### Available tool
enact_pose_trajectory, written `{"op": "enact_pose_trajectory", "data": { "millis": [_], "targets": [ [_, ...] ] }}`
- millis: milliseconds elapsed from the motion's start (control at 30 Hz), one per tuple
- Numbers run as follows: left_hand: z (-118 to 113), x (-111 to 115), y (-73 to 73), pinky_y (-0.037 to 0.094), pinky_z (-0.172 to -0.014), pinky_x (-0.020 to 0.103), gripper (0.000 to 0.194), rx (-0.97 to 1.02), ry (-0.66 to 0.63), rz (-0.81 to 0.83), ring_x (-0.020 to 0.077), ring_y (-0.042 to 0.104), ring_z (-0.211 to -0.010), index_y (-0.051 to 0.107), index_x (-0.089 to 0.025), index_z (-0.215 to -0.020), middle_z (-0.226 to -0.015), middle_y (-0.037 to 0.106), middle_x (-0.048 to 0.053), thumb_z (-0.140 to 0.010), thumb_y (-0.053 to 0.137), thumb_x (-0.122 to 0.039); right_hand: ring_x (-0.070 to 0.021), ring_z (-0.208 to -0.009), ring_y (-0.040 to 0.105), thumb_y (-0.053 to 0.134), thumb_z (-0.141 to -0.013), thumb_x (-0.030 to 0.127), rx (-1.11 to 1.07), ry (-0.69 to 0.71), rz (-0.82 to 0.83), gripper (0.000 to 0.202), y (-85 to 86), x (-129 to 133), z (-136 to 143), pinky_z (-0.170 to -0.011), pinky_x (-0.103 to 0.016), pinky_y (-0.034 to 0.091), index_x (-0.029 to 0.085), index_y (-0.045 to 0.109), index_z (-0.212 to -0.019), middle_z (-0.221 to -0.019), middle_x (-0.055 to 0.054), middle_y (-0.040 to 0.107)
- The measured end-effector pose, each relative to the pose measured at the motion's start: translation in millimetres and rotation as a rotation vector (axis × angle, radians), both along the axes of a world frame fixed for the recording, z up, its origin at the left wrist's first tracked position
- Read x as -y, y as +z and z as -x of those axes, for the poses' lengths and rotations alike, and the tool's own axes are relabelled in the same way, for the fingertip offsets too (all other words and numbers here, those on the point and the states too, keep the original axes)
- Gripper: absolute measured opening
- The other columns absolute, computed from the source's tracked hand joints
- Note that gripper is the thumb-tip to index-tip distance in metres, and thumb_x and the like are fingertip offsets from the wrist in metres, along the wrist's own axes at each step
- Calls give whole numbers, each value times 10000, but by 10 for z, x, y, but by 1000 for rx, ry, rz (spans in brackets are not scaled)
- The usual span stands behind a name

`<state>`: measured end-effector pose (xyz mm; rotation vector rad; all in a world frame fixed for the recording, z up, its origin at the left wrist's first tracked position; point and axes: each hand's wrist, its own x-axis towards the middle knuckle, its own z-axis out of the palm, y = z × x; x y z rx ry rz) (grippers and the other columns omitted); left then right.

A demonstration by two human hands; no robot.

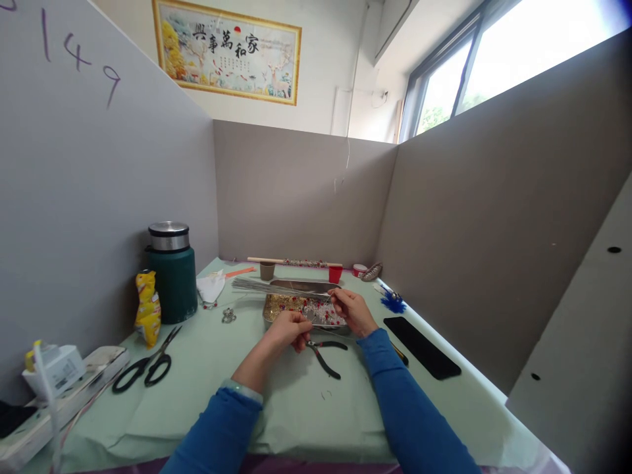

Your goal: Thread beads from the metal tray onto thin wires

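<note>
Right hand point(353, 311) has the near end of a bundle of thin wires point(276, 288) pinched tight; left hand point(289, 329) has its fingers curled, but whether they close on a strand, I can't tell. Now from the left: the side wall point(123, 171) carries a handwritten "149", another mark cut off at the corner. Below, a white charger point(62, 375), label too small to read, and a power strip point(29, 438) cropped by the frame. Scissors point(151, 363), yellow packet point(147, 313), green bottle point(172, 283). Up high, a framed picture point(227, 56) reads 興事萬和家, smaller lines illegible. Here are the wires, passing over the metal tray point(309, 285) of beads, long axis running crosswise, free ends fanning left. Pliers point(323, 359) lie beside the left hand, nose hidden, handles spread rightward. Farthest right, a flat black slab point(422, 347).
</note>
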<state>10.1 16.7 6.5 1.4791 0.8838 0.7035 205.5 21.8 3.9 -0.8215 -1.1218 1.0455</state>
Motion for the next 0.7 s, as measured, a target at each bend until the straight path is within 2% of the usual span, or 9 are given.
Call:
{"op": "enact_pose_trajectory", "data": {
  "millis": [167,367,700],
  "targets": [
    [4,13,18,420,-405,212,265,161,-4,31,90,520,-393,517,-134,-683,-563,595,4,-656,675,-345,-43,-423,365,609,-724,518,-27,8,-9,415,-8,-30,-1,-357,-193,177,131,666,-864,-679,-13,548],
    [11,-19,34,473,-460,229,319,425,5,12,90,546,-447,569,-101,-770,-650,629,38,-645,709,-360,-55,-467,388,658,-697,462,73,-16,29,357,8,24,9,-395,-190,226,145,671,-863,-676,-2,539],
    [0,-2,32,486,-470,227,265,354,48,114,111,577,-472,590,-74,-874,-626,631,54,-691,690,-238,-78,-512,441,673,-682,420,228,72,44,297,2,97,252,-451,-192,322,171,691,-842,-651,-10,570]
  ]
}}
